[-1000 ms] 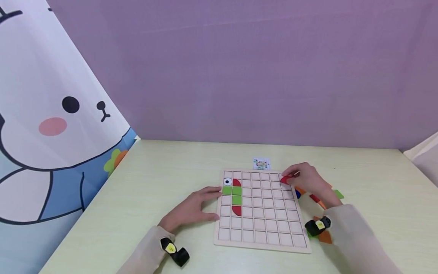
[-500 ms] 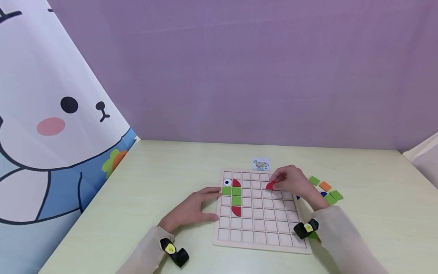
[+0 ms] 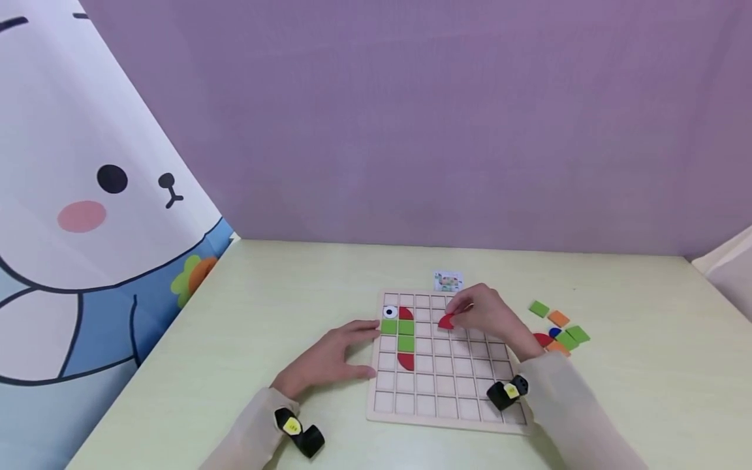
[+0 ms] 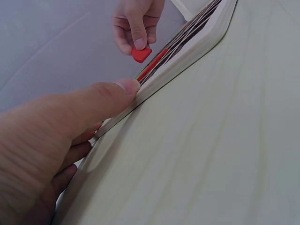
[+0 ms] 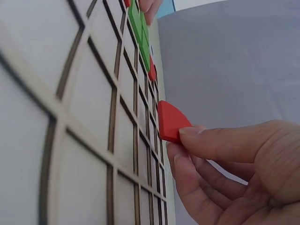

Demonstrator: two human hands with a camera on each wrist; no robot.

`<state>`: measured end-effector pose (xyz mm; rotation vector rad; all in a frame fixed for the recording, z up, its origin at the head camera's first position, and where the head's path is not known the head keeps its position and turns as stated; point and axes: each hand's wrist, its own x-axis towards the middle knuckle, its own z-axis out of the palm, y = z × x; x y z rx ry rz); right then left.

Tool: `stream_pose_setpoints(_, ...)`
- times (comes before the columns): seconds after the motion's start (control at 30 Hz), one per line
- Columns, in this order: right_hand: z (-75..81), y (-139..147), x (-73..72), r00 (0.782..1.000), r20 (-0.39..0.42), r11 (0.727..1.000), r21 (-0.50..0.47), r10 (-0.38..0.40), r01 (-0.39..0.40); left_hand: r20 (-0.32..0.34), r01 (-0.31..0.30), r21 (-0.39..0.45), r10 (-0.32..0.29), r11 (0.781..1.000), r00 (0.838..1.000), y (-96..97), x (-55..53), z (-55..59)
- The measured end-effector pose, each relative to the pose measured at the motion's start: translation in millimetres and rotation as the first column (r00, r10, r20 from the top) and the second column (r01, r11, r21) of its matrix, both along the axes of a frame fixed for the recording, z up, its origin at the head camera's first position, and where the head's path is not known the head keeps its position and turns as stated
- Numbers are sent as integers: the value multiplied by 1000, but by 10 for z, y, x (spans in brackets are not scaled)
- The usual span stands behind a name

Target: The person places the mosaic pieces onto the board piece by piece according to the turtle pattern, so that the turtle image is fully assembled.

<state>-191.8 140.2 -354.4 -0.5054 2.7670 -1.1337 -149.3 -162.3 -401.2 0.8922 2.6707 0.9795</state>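
A pale wooden grid board point(image 3: 446, 405) lies on the table. In its left columns sit a white eye tile point(image 3: 390, 312), several green square tiles point(image 3: 406, 343) and two red quarter-circle tiles point(image 3: 406, 361). My right hand point(image 3: 484, 313) pinches another red quarter-circle tile point(image 5: 171, 122) between thumb and fingers, above the upper middle of the grid. The right wrist view shows this tile clear of the cells. My left hand point(image 3: 331, 356) rests at the board's left edge, fingers extended, with the thumb point(image 4: 112, 96) touching the rim.
Loose tiles lie right of the board: green point(image 3: 539, 309), orange point(image 3: 559, 318), blue point(image 3: 555, 333) and red point(image 3: 542, 339), partly behind the right sleeve. A small picture card point(image 3: 448, 281) lies behind the board. A purple backdrop point(image 3: 446, 130) stands beyond the table.
My right hand has carried the red quarter-circle tile leftward from the board's upper right corner toward its middle, uncovering more loose tiles. The left hand has stayed in place.
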Motion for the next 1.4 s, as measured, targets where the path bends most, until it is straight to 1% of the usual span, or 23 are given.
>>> stream_pose_setpoints(0.1,-9,-48,8,1000,19,1000,-9,-7,7,3,3,5,-3,1000,1000,-7,0,-1)
stream_pose_setpoints(0.27,-21,-148,20,1000,21,1000,-2,-13,13,-4,7,4,-7,1000,1000,-19,3,-14)
stream_pose_setpoints(0.47,-8,-270,19,999,47,1000,9,-4,4,29,-13,7,13,1000,1000,-18,29,-3)
stream_pose_setpoints(0.7,12,-362,24,998,67,1000,30,-7,5,5,-5,4,5,1000,1000,-27,24,11)
stream_pose_setpoints(0.87,2,-424,21,995,93,999,36,-23,20,8,-1,4,1,1000,1000,-40,26,15)
stream_pose_setpoints(1.0,-24,-447,20,994,106,999,44,-35,30,2,9,9,-9,1000,1000,-46,37,18)
stream_pose_setpoints(1.13,-25,-459,20,993,115,998,46,-36,31,6,6,10,-6,1000,1000,-52,43,19)
stream_pose_setpoints(1.33,-28,-445,26,994,109,999,40,-5,1,9,3,18,-3,1000,1000,-53,47,15)
stream_pose_setpoints(1.4,-36,-439,34,993,120,999,45,-12,6,13,3,21,-3,1000,1000,-53,48,10)
